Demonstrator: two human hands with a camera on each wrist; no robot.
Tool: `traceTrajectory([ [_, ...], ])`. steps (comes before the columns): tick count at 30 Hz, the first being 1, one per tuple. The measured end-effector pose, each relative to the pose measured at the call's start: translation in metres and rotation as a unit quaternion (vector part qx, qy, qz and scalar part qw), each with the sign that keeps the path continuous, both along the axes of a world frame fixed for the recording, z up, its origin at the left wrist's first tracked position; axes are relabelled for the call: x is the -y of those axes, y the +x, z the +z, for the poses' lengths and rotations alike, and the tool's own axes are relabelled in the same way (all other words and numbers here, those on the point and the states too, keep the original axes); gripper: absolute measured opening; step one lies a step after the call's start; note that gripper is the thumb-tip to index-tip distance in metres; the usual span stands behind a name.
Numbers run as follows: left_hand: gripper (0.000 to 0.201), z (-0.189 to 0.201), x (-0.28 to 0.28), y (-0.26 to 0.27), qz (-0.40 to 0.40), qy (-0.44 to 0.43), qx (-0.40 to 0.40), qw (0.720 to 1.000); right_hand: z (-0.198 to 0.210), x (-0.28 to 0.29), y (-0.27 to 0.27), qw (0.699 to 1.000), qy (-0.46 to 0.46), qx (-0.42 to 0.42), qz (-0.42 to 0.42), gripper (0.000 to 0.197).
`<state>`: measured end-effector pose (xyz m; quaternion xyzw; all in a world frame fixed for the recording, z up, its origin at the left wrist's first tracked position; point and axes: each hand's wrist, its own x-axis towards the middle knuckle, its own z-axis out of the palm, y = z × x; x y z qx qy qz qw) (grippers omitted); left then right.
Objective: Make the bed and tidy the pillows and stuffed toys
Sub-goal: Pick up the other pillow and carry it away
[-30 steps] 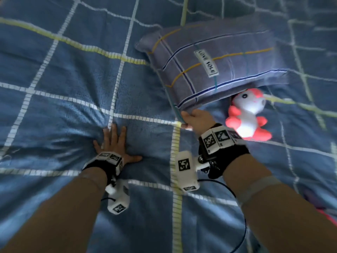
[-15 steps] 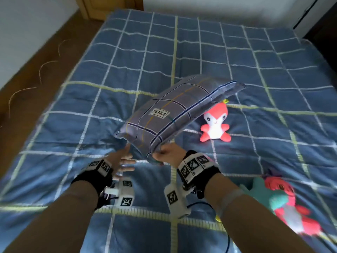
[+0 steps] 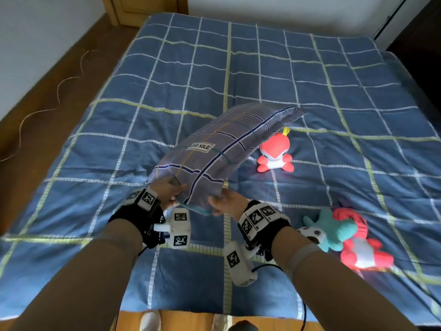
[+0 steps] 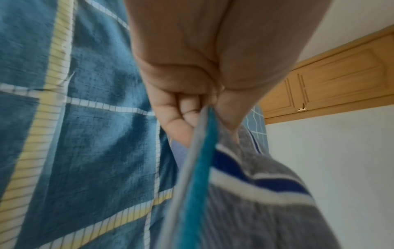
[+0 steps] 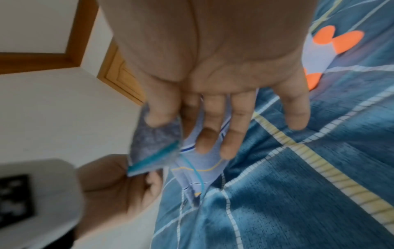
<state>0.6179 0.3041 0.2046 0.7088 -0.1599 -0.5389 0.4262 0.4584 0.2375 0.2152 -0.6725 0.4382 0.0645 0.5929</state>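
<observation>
Since the earlier frame the left hand (image 3: 168, 191) has joined the right hand (image 3: 225, 203) on the pillow (image 3: 222, 149), which is now lifted clear of the blue checked quilt (image 3: 262, 75). Left fingers (image 4: 181, 107) are curled tight around the pillow's near edge. Right thumb pinches that edge against the fingers (image 5: 214, 118), which lie mostly straight beneath. A red plush toy (image 3: 274, 152) sits beyond the pillow; more plush toys (image 3: 343, 232) lie to the right.

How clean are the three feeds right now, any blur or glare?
Head view: fairly sharp at the pillow, smeared toward the edges, and the pink plush glows overexposed. Left wrist view: pillow fabric blurred. Right wrist view: right hand and quilt motion-blurred.
</observation>
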Motion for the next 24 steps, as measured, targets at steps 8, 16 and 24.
traceTrajectory([
  [8,0.032,-0.01,-0.084,0.071,-0.183,0.094,0.082,0.975,-0.009,-0.018,0.059,0.933,0.102,0.025,-0.345,0.072],
  [16,0.016,0.007,-0.14,0.172,-0.295,0.167,0.184,0.923,0.009,-0.066,0.155,0.981,-0.09,-0.107,-0.136,0.021],
  [24,0.016,0.018,-0.138,0.259,-0.143,0.168,0.219,0.95,0.022,-0.093,0.174,0.992,-0.075,0.094,-0.05,0.046],
])
